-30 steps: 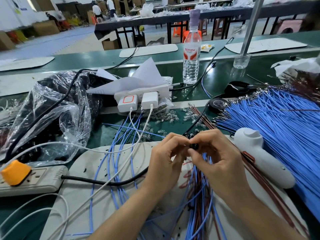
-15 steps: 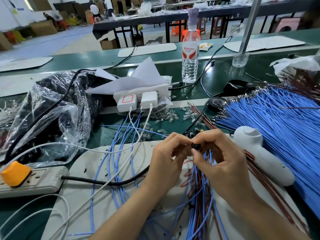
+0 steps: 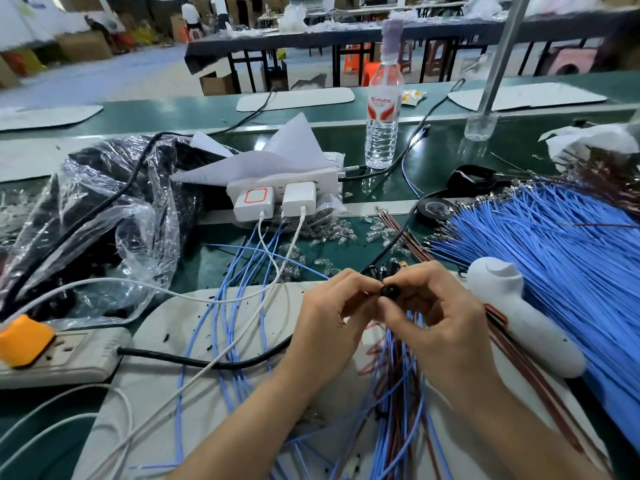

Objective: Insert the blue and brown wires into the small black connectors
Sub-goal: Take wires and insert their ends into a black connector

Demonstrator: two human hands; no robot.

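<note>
A small black connector (image 3: 390,291) sits between the fingertips of both my hands, just above the pale work mat (image 3: 194,368). My right hand (image 3: 440,323) pinches it from the right and my left hand (image 3: 329,317) pinches at its left side. What the left fingers hold there is hidden. Blue and brown wires (image 3: 401,393) hang down below my hands in a loose bunch. A large fan of blue wires (image 3: 561,251) lies to the right, with brown wires (image 3: 405,233) beside it. More small black connectors (image 3: 381,270) lie just behind my fingers.
A white handheld tool (image 3: 519,313) lies right of my hands. Two power strips, one beige (image 3: 62,358) and one white (image 3: 280,192) with chargers, lie left and behind. A water bottle (image 3: 382,109), a crumpled plastic bag (image 3: 97,223) and small clear parts (image 3: 332,233) crowd the green bench.
Both hands have stayed together on the black connector, with only slight finger shifts; the connector shows a little more between the fingertips now.
</note>
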